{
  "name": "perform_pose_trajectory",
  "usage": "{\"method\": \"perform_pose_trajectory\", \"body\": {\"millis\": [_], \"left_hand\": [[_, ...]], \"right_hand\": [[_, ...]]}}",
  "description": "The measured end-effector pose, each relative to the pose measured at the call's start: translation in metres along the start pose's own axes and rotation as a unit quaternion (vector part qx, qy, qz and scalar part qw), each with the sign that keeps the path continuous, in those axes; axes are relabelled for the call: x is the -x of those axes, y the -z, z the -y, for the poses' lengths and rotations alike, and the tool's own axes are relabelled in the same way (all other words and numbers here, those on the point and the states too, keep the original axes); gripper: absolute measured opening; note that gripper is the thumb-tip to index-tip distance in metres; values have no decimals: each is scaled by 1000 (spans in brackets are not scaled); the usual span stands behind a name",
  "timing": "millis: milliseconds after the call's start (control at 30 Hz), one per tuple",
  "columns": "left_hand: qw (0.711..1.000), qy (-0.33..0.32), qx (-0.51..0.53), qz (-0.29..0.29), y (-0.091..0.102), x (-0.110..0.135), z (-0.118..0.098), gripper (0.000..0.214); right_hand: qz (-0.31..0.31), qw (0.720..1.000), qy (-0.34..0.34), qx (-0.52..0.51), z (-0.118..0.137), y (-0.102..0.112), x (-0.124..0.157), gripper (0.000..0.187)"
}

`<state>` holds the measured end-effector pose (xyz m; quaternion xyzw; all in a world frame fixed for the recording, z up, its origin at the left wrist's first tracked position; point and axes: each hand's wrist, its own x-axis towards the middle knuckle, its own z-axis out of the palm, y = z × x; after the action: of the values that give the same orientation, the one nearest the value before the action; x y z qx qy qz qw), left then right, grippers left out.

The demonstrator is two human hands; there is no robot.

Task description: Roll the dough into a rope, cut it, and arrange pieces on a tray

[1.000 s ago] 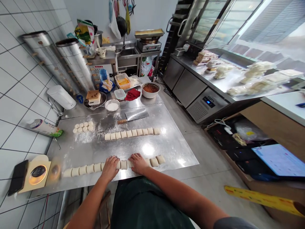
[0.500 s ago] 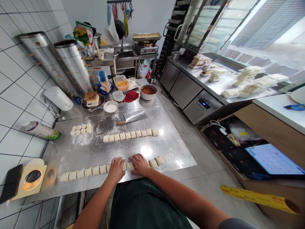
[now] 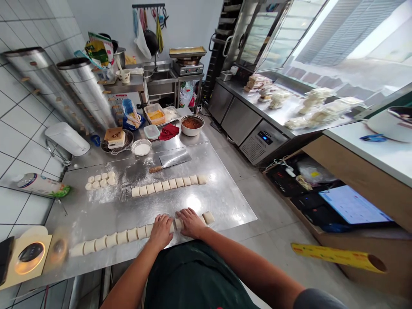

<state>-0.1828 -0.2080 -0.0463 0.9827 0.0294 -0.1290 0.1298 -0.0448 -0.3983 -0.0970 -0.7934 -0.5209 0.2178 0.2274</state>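
Note:
A long row of cut white dough pieces (image 3: 122, 237) runs along the near edge of the steel worktable (image 3: 222, 193). My left hand (image 3: 162, 231) curls over the pieces near the middle of this row. Just to its right, my right hand (image 3: 190, 223) lies over more pieces, fingers bent around them; a dough piece (image 3: 178, 223) shows between the hands. Another dough piece (image 3: 208, 217) sits at the row's right end. Farther back is a second row of dough pieces (image 3: 165, 185), with a cleaver (image 3: 175, 159) lying behind it. What is under my palms is hidden.
Several small dough balls (image 3: 103, 176) lie on floury steel at the left. Behind stand a bowl of white powder (image 3: 141, 148), a red cloth (image 3: 169, 132) and a pot of reddish filling (image 3: 192, 125). A bottle (image 3: 41, 184) and a lit round device (image 3: 31, 253) are at the left edge.
The view has shifted, so most of the scene sits farther left. My right hand has moved rightward along the row, and the gap beside the dough piece between my hands looks wider.

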Motion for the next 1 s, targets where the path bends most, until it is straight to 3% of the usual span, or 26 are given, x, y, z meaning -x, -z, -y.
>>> {"method": "perform_pose_trajectory", "body": {"millis": [100,233,433,633,700,867,1000], "left_hand": [[1000,14,5,-11,-1,6,-9,69],[1000,-19,19,-4,-10,-7,-36,68],[998,-52,19,14,-31,-55,-79,69],[1000,-18,1,14,-33,-70,-88,54],[1000,-7,-1,10,-31,-66,-91,61],[1000,12,1,-11,-28,-57,-111,70],[1000,-20,11,-4,-38,-70,-132,72]], "right_hand": [[-25,999,-25,-5,-22,12,26,97],[-24,1000,-15,-5,-51,24,52,89],[-1,1000,-12,5,-66,20,56,67],[13,1000,11,2,-76,17,54,54],[16,1000,18,-5,-80,18,56,61],[-11,999,-28,-43,-107,32,84,102],[-2,998,-20,-61,-132,41,102,87]]}}
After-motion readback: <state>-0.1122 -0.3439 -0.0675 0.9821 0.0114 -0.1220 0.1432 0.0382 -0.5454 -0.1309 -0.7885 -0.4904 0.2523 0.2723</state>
